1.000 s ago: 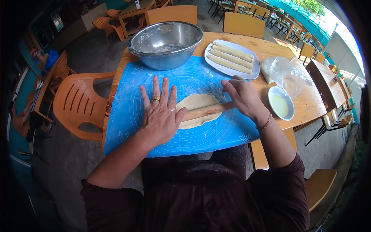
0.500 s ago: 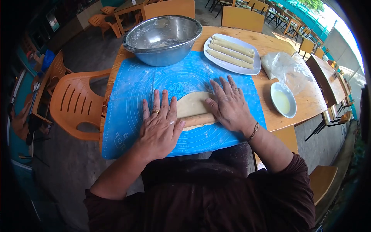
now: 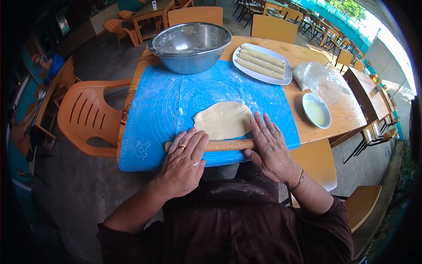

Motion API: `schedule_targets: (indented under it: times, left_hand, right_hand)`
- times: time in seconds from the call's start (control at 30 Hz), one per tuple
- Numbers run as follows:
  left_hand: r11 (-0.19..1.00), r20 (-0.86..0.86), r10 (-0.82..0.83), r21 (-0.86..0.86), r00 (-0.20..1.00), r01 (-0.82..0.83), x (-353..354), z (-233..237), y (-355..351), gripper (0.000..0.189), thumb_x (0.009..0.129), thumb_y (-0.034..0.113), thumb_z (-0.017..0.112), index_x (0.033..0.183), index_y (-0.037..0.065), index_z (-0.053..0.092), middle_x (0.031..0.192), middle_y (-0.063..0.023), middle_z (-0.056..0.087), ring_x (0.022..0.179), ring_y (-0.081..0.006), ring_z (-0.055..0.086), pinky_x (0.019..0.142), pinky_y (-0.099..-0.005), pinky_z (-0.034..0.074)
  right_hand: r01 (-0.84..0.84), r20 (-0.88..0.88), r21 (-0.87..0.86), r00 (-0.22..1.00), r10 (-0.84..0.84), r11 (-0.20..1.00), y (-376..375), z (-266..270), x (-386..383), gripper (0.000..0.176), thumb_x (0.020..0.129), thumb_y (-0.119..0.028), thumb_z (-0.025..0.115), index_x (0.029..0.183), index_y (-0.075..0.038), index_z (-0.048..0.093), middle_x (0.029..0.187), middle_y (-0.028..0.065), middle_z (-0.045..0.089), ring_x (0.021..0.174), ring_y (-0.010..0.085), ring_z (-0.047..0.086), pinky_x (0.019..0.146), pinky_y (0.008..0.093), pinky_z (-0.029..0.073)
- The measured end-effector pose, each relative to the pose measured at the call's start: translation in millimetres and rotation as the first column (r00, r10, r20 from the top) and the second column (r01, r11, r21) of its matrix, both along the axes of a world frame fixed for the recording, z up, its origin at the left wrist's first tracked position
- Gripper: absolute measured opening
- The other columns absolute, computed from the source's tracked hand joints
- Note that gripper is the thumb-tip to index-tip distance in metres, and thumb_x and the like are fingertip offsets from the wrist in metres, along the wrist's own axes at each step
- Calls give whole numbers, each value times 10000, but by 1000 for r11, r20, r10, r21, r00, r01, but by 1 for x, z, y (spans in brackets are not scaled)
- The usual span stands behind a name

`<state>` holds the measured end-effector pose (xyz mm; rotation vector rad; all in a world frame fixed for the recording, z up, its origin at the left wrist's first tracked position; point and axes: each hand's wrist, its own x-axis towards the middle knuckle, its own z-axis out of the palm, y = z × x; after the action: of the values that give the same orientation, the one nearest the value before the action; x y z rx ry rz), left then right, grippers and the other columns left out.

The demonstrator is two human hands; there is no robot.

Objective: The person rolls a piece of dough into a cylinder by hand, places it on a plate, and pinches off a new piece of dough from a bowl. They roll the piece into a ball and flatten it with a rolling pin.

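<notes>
You're pressing your left grip point(image 3: 184, 160) and right grip point(image 3: 270, 147), flat and unclenched, on the rolling pin point(image 3: 226, 144) at the near edge of the dough point(image 3: 224, 119).

A wooden rolling pin point(image 3: 224, 144) lies crosswise at the near edge of flat dough point(image 3: 223, 119) (roughly oval).

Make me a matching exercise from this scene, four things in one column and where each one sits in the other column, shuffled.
Things:
1. rolling pin
2. dough round
3. metal bowl
4. white plate

Places:
A. holds long rolls, on the bare wood right of the bowl
B. under the left hand and right hand, at the mat's near edge
C. flat in the middle of the blue mat
D. at the mat's far edge

Pairs: 1-B, 2-C, 3-D, 4-A
</notes>
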<state>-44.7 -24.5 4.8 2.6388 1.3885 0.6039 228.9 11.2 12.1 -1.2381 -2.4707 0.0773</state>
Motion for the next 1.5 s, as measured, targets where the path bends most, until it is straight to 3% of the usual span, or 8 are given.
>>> schedule_targets:
  times: [0.13, 0.37, 0.57, 0.7, 0.73, 0.8, 0.9, 1.5]
  left_hand:
    - [996, 78, 71, 50, 994, -75, 7, 3, -7, 495, 844, 92, 633, 1313, -18, 518, 1183, -179, 545, 1104, -356, 523, 992, -513, 358]
    - [991, 181, -10, 130, 983, -13, 10, 32, 7, 340, 879, 9, 589, 1218, -14, 607, 966, -117, 528, 917, -281, 549, 835, -412, 439]
    - [996, 172, 39, 73, 984, -52, 9, 17, 42, 347, 877, -18, 607, 1222, 0, 588, 1030, -157, 560, 959, -344, 555, 870, -433, 459]
    - [976, 5, 154, -156, 988, -151, 10, 23, 42, 454, 939, 134, 585, 1339, -56, 487, 1270, -232, 481, 1235, -407, 437, 1054, -531, 334]
    - [974, 5, 159, -164, 987, -156, 12, 18, 45, 454, 939, 134, 585, 1339, -56, 487, 1270, -232, 481, 1235, -407, 437, 1054, -531, 334]
    - [960, -222, 256, 174, 941, -220, 14, 6, 50, 635, 1022, 332, 426, 1483, -80, 278, 1549, -282, 206, 1464, -466, 108, 1163, -621, 82]
    - [929, -287, 304, -123, 909, -349, 11, 17, 70, 716, 1048, 440, 239, 1542, -59, 98, 1627, -243, -53, 1487, -431, -153, 1150, -643, -93]
    - [681, -371, 616, -193, 695, -706, -7, 15, 162, 752, 1035, 468, 260, 1530, -86, 140, 1627, -254, 17, 1498, -424, -108, 1161, -637, -70]
  right_hand:
    - [-68, -249, -119, 968, 36, 991, -5, -1, 10, 523, 854, -89, 663, 1345, 8, 512, 1309, 226, 527, 1229, 410, 497, 1035, 455, 417]
    - [-108, -339, -54, 937, 83, 993, 6, 37, 15, 359, 743, 2, 662, 1102, -15, 645, 940, 135, 558, 924, 337, 557, 845, 427, 468]
    - [-135, -449, -129, 891, 64, 982, 66, 22, 10, 326, 704, -9, 632, 1029, -1, 658, 954, 146, 557, 932, 336, 564, 881, 420, 467]
    - [-88, 3, 156, 996, 89, 984, 80, -7, -6, 514, 895, -255, 590, 1322, 21, 518, 1311, 259, 505, 1317, 467, 402, 1137, 512, 305]
    - [-26, 154, 93, 988, 12, 995, 79, -4, -11, 699, 985, -454, 451, 1475, 32, 343, 1512, 315, 309, 1449, 506, 183, 1199, 547, 157]
    - [-25, 183, 60, 983, 13, 998, 83, 2, -17, 733, 994, -495, 409, 1493, 34, 315, 1535, 320, 262, 1463, 494, 150, 1203, 544, 140]
    - [-5, 203, 54, 979, -6, 999, 98, 4, -25, 774, 1004, -554, 342, 1516, 23, 284, 1565, 322, 200, 1481, 476, 110, 1209, 538, 112]
    - [174, 249, 147, 946, -207, 974, 195, -10, -74, 698, 1022, -491, 285, 1537, -19, 274, 1604, 285, 114, 1504, 430, 33, 1219, 520, 35]
